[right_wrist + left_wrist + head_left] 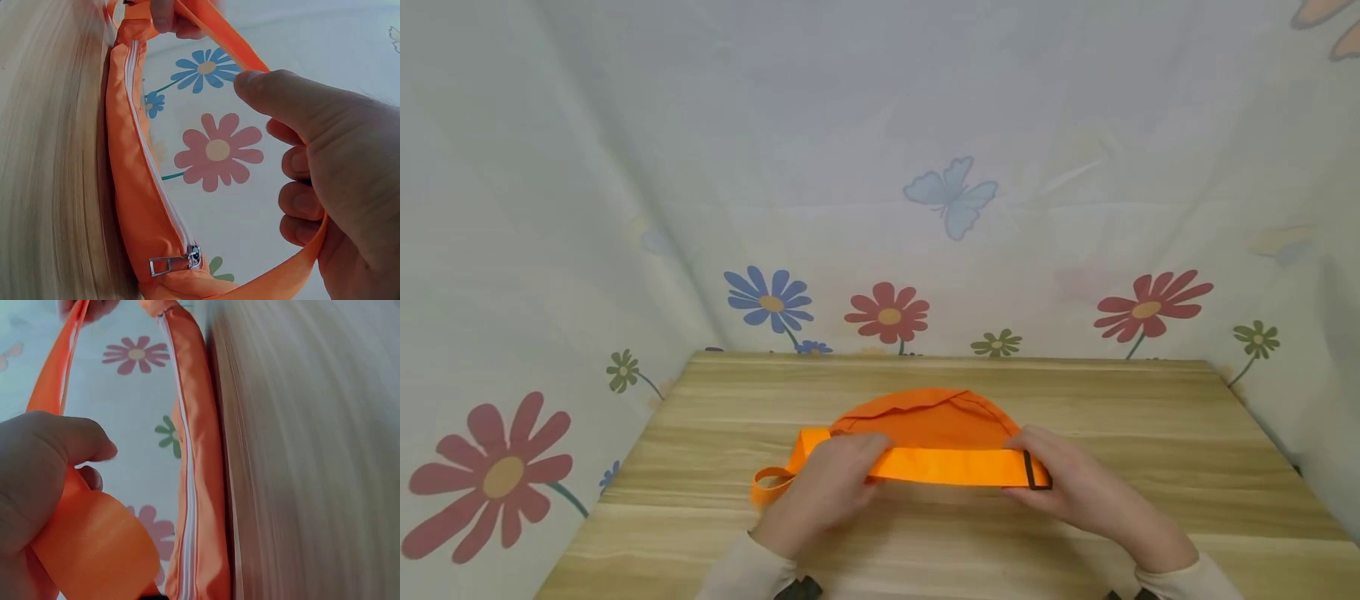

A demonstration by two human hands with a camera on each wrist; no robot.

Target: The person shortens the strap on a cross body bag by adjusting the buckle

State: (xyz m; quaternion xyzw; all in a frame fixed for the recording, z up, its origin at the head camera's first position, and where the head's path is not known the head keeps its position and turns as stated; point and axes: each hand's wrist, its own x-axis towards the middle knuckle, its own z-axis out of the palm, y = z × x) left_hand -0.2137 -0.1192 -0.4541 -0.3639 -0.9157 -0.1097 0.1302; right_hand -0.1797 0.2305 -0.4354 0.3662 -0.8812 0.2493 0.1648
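An orange waist bag (925, 421) lies on the wooden table in the head view. Its white zipper (156, 162) runs along the pouch, with a silver pull (165, 265) at one end in the right wrist view. My left hand (835, 479) grips the bag's orange strap (947, 467) on the left side. At the other end my right hand (1067, 483) holds the strap, beside a black slider buckle (1037, 471). Between both hands the strap stretches fairly straight in front of the pouch. A loose strap loop (769, 483) hangs left of my left hand.
The wooden table (715, 417) extends around the bag on all sides. Behind and beside it hangs a pale curtain (820, 167) printed with flowers and a butterfly.
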